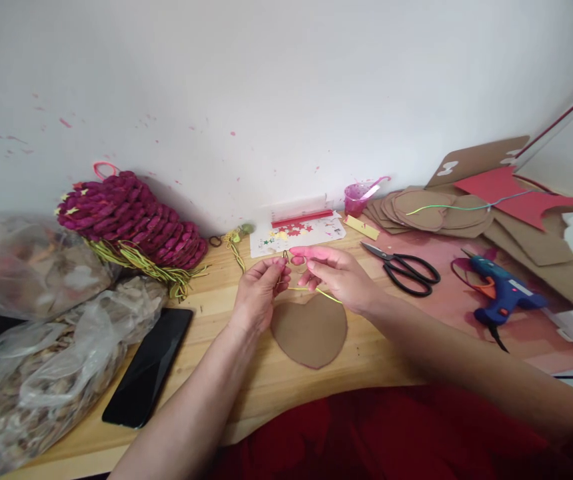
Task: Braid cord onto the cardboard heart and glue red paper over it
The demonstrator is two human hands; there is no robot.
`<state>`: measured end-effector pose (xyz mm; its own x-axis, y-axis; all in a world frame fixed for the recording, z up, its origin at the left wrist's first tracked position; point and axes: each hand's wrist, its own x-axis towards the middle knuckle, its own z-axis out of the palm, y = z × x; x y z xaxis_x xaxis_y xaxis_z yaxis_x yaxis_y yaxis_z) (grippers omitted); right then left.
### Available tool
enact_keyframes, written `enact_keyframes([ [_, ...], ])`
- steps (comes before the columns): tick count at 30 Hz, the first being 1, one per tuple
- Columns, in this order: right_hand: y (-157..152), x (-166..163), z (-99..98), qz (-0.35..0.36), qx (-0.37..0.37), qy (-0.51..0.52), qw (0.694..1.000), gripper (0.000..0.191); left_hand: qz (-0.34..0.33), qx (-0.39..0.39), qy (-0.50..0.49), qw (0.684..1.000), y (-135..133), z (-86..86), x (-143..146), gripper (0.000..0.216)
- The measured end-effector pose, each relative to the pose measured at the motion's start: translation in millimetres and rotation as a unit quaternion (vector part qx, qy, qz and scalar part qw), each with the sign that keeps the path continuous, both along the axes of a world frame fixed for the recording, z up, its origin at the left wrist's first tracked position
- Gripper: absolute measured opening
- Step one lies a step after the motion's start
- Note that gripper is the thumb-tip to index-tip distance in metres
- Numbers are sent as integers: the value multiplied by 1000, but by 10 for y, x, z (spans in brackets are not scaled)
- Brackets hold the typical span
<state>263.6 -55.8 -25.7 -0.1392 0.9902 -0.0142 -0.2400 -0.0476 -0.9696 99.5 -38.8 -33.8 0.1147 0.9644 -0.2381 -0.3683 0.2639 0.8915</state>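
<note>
Left hand (261, 287) had its grip pinched on yellow cord (330, 296), strung crosswise; right hand's (339, 275) grip, impossible to judge! Cardboard heart (310, 333) pointed tip nearward.

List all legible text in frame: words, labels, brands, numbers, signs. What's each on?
No readable text anywhere.
Glue gun: pale strip on its blue body, possibly a label; too small and blurred to read.
Phone: dark face, no lettering visible.
Cardboard heart: no writing visible.
</note>
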Motion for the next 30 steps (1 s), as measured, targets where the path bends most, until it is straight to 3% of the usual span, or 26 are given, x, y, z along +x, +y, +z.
enact_keyframes([
  [4, -52, -7, -9, 19, 75, -91, 993, 35, 14, -10, -27, 999, -4, 41, 9, 29],
  [8, -120, -16, -64, 24, 174, -193, 965, 41, 23, -43, -62, 997, -30, 71, 42, 20],
  [14, -130, 20, -65, 9, 288, -292, 912, 51, -51, -37, -60, 996, -74, 53, 75, 28],
  [23, -8, 154, -1, -40, 346, -365, 863, 30, -75, -31, -18, 997, -80, 80, 41, 32],
  [30, 9, 176, 82, -63, 314, -355, 879, 12, -75, -40, 16, 996, -57, 90, 8, 33],
])
